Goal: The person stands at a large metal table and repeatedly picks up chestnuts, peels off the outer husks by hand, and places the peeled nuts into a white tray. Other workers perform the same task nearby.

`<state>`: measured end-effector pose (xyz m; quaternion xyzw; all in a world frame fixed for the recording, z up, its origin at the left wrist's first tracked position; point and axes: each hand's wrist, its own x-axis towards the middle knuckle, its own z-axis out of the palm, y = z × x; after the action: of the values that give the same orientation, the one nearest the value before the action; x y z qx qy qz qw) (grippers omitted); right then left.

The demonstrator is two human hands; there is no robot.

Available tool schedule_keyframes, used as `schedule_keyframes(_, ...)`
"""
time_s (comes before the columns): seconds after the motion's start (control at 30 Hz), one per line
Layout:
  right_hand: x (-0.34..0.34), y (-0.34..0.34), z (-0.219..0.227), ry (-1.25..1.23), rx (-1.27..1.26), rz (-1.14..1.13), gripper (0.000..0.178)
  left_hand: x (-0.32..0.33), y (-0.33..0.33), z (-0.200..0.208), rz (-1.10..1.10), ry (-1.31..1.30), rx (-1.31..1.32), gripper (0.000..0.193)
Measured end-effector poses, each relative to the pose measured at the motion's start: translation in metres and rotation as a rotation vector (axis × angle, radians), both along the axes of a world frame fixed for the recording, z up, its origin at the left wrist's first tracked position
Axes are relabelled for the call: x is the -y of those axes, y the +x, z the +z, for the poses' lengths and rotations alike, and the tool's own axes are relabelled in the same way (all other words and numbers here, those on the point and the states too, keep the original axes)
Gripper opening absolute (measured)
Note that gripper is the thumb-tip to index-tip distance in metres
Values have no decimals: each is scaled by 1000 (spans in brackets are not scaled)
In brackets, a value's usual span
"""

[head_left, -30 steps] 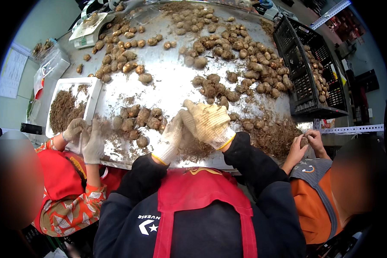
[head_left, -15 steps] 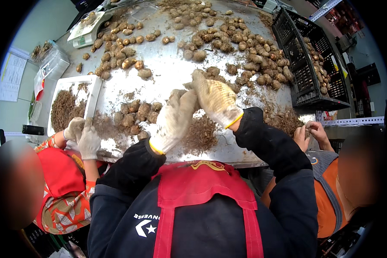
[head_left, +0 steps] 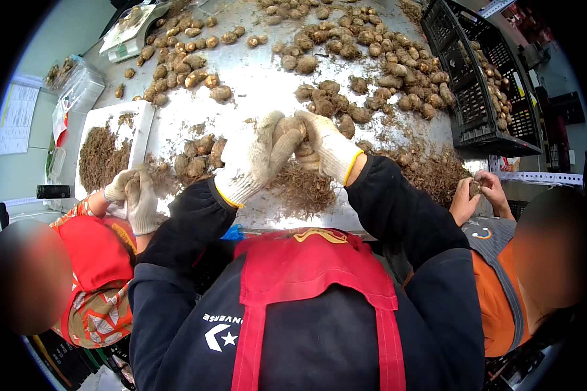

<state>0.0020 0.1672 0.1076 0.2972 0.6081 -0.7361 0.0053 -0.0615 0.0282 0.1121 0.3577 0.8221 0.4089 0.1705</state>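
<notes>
In front of me my two gloved hands meet above the table. My left hand (head_left: pixel 253 156), in a soiled white knit glove, has its fingers closed round a brown taro (head_left: pixel 289 124), mostly covered by the gloves. My right hand (head_left: pixel 327 144), gloved alike, grips the taro's other side with bent fingers. Beneath them lies a heap of brown fibrous peelings (head_left: pixel 303 189). Just left of my left hand sits a small group of taros (head_left: pixel 195 156). Beyond my right hand lie shaggy, unpeeled taros (head_left: pixel 326 98).
A large taro pile (head_left: pixel 398 72) spreads at the far right, near a black crate (head_left: pixel 466 98) holding more. A white foam tray (head_left: pixel 143 127) of peelings stands left, a scale (head_left: pixel 127 42) behind it. Co-workers' hands work at left (head_left: pixel 135 199) and right (head_left: pixel 479 195).
My hands have come slightly nearer, and my right hand has turned and lowered against the left one. A taro now shows in the right co-worker's fingers.
</notes>
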Motion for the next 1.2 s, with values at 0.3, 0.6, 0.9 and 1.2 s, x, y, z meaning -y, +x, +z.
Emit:
schedule_keyframes(0.3, -12, 15, -40, 812, -554, 329, 41, 7, 22, -30, 71, 589, 1999, 46)
schedule_keyframes(0.6, -8, 34, -16, 319, -363, -17, 56, 9, 12, -15, 49, 768, 1987, 54)
schedule_keyframes(0.9, 7, 36, -7, 296, -558, -44, 29, -14, 43, -26, 226, 543, 1392, 54)
schedule_keyframes(1.2, -38, 61, -39, 325, -165, 31, 40, 2, 38, -28, 365, 485, 1538, 58)
